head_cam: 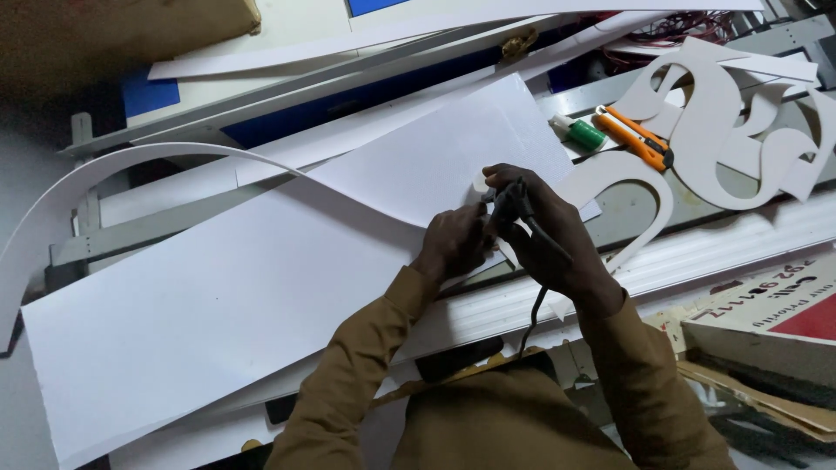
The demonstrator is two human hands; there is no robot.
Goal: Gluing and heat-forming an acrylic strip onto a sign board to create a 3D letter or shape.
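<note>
The tool (514, 204) is a small dark corded device, clamped in the right hand (549, 239) with fingers curled around its body; its black cord (533, 318) drops from under that hand toward the person's chest. The tool tip meets a thin white strip (131, 170) at the point where both hands come together; the exact contact is hidden by the fingers. The left hand (453, 244) sits just beside the right, touching it, fingers bent and pressed down on the strip and the sheet (261, 296) beneath; whether it grips or only presses cannot be told.

The strip stands on edge and runs away from the left hand in a long curve, rising and then bending down at the far left. The large white sheet lies flat under both hands and extends well to the left of them.

Beyond the right hand, a curved white cut-out (644, 187) lies just beside the knuckles; further out lie an orange knife (634, 137) and a green-capped bottle (578, 131), near each other; larger white cut shapes (740, 130) lie past them.
</note>
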